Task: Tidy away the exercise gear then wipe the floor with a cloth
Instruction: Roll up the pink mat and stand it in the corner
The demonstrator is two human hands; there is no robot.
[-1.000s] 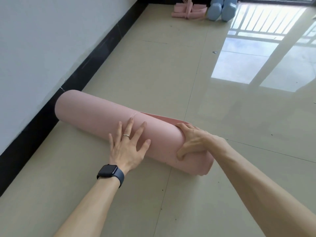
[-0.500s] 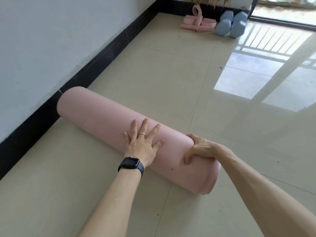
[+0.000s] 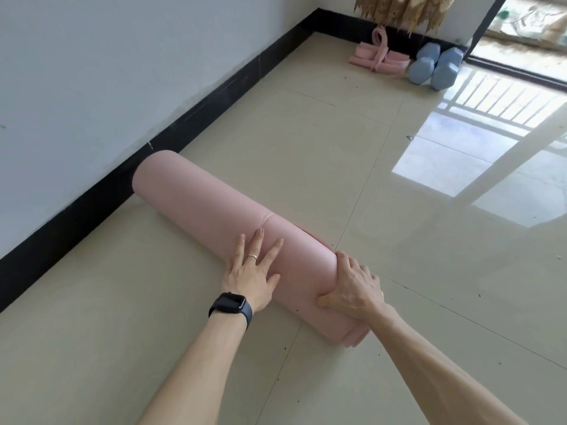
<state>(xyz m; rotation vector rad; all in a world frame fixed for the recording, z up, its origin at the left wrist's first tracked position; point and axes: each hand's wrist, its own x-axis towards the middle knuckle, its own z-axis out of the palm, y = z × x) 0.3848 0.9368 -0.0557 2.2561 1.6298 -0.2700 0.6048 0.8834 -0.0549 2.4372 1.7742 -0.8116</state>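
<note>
— Beige tiles cover the floor (image 3: pixel 352 154), glossy, with window light reflected on the right side. What lies on it?

— A pink mat (image 3: pixel 214 216), rolled into a thick tube, lying slantwise on the floor, its far end close to the black skirting board (image 3: pixel 214 96) under the pale wall (image 3: pixel 92 72).

— And the hands?

— The left hand (image 3: pixel 250 277) lies flat on top of the roll, fingers (image 3: pixel 257 240) spread wide and gripping nothing; it wears a ring and a dark watch (image 3: pixel 230 305). The right hand (image 3: pixel 352 289) is curled around the roll near its close end, thumb pressed into the near side.

— Anything else?

— In the far corner, two light blue dumbbells (image 3: pixel 435 70) stand side by side, with a pink band (image 3: pixel 379 58) bundled just left of them.
</note>
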